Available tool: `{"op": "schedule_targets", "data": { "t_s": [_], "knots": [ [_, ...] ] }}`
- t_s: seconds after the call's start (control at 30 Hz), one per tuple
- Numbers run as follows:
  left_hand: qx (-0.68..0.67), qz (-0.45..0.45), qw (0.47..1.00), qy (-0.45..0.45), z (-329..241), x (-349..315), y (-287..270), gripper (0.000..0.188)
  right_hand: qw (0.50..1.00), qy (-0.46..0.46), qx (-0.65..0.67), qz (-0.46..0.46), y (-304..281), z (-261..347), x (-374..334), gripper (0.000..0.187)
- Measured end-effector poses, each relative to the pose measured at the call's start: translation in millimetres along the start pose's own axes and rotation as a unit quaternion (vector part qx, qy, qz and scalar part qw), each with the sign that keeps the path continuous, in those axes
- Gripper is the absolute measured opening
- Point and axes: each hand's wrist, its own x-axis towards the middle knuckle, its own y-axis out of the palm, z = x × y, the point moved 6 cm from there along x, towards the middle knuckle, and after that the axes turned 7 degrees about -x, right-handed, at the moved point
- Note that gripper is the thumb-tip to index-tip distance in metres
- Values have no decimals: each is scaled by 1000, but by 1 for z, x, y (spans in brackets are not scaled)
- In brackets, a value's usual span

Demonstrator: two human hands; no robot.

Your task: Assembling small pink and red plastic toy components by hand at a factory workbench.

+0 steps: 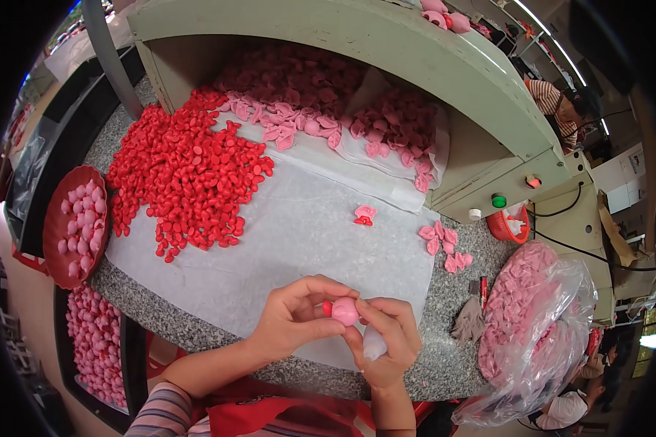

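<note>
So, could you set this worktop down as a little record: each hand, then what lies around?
Left hand: holds a pink rounded piece, a red part at its left
Right hand: fingertips at that same piece; also holds a whitish object, kind unclear
Centre: one pink-and-red piece on a white sheet
Left: heap of red pieces; reddish bowl of pink balls
Right: loose pink pieces; clear plastic bag of more
Back: pink heap under a pale green housing

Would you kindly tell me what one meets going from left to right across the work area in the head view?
Reddish bowl, pile of red pieces, left hand, held pink piece, right hand, loose pink cluster, clear bag of pink pieces.
</note>
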Motion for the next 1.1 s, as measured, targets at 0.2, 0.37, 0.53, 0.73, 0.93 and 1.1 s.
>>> {"op": "schedule_targets", "data": {
  "t_s": [0.2, 0.37, 0.53, 0.73, 0.93, 1.1],
  "knots": [
    [-77, 11, 995, -54, 13, 1, -8, 27, 997, 50, 50, 11, 2, -3, 3, 37],
    [-136, 26, 986, -91, 21, 0, -4, 25, 992, 89, 89, 25, -1, -7, 0, 34],
    [-90, 19, 993, -72, 20, 1, -7, 26, 988, 114, 99, 27, 0, -9, 1, 33],
    [-109, 17, 990, -91, 22, 1, -10, 33, 958, 217, 184, 23, 6, -21, -4, 34],
    [-287, 24, 946, -152, 32, 0, -10, 37, 976, 162, 140, -31, 2, -8, 1, 33],
    [-281, 18, 947, -153, 32, 0, -5, 38, 982, 152, 113, -17, 0, -14, -2, 23]
  ]
}}
